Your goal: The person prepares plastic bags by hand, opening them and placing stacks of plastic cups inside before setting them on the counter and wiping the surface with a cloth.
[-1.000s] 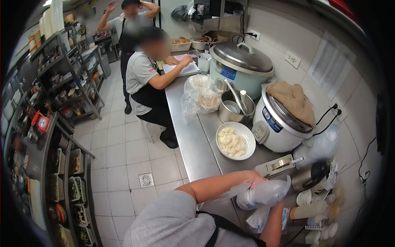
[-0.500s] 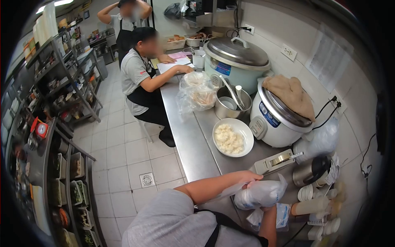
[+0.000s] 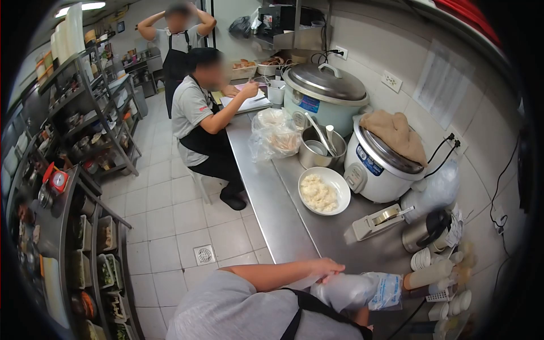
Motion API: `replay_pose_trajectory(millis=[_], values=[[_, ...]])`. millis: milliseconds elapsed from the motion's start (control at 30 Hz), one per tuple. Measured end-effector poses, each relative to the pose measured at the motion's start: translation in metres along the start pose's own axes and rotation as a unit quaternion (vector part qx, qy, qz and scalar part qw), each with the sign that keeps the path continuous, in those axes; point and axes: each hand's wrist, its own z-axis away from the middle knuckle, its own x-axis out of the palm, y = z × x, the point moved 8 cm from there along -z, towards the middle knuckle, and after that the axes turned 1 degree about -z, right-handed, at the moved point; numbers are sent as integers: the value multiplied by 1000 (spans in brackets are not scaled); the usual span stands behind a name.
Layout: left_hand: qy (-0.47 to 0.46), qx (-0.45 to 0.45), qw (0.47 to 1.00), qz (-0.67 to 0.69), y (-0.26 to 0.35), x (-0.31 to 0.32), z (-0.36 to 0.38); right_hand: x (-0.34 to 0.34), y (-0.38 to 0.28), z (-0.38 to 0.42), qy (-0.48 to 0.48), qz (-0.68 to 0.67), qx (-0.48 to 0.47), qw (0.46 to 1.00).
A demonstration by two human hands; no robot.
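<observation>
My left hand [image 3: 328,268] is closed on the gathered edge of a clear plastic bag [image 3: 345,290]. The bag bulges over the front of the steel table, close to my body; whatever fills it cannot be made out. My right hand [image 3: 365,322] is low beside the bag, blurred and mostly hidden, so its fingers do not show. A flat plastic packet with blue print [image 3: 387,290] lies just right of the bag. Farther back on the table, a white bowl [image 3: 347,192] holds cooked rice [image 3: 318,192].
A tape dispenser [image 3: 377,222] and a steel jug [image 3: 422,235] stand beyond the bag. Two rice cookers [image 3: 371,175] line the wall, with a steel pot [image 3: 317,156] beside them. A seated person [image 3: 195,107] writes at the table's far end; another person [image 3: 175,51] stands behind.
Both my hands and the plastic bag have shifted down toward my body, showing more of the printed packet. The seated person's writing hand has risen from the paper.
</observation>
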Motion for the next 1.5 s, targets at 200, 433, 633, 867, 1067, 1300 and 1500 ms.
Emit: replay_pose_trajectory(millis=[200,433,633,867,1067,1300,1500], values=[[-106,71,985,-117,9,46,23,-20,-25,48,56,166,-99,980],[-169,131,951,-225,-18,34,-17,-31,-31,114,120,371,-221,894],[-67,46,994,-78,-20,19,51,-48,-23,163,177,477,-309,803],[5,158,987,3,-31,15,76,-50,-22,183,192,516,-386,740],[113,207,966,104,-33,1,56,15,-18,150,-112,256,-73,957],[170,257,934,179,-35,-9,46,72,-51,160,-63,-469,214,855],[155,231,952,124,-32,3,44,39,-24,155,-55,-484,155,860]])
